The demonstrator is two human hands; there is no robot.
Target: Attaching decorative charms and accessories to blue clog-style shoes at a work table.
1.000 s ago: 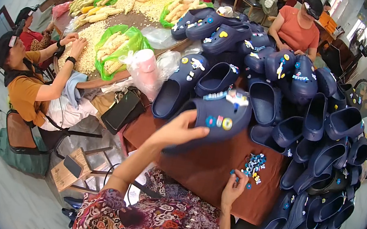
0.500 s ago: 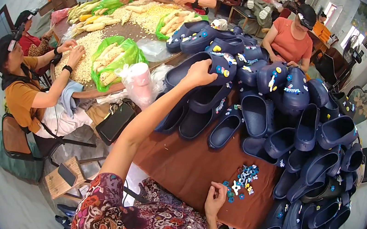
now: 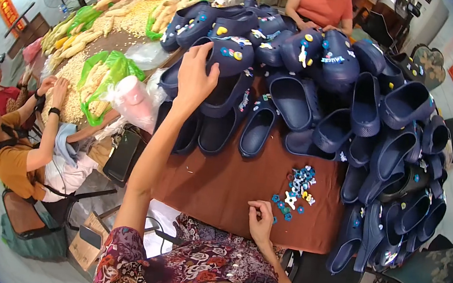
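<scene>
My left hand [image 3: 196, 77] is raised at the left end of the heap of clogs, its thumb apart from its fingers. It overlaps the side of a navy clog [image 3: 232, 55] with colourful charms on its toe; whether the fingertips touch it I cannot tell. My right hand [image 3: 260, 220] rests low over the brown tabletop [image 3: 214, 191], fingers curled towards the thumb; a small dark bit seems to show between them. Just beyond it lies a small pile of shoe charms [image 3: 302, 181], mostly blue, white and yellow. An undecorated-looking navy clog [image 3: 258, 129] stands nearest on the cloth.
Navy clogs [image 3: 393, 158] are stacked along the table's back and right side. At left, another table holds corn kernels [image 3: 69, 72], cobs and a green bag [image 3: 111, 72]. A pink roll in plastic [image 3: 132, 93] stands between. Several people sit around. A chair [image 3: 420, 276] is at lower right.
My view has shifted, so the scene sits further left and higher. My left thumb and fingers have spread at the charm-covered clog. The right hand stays low beside the charms, fingers curled.
</scene>
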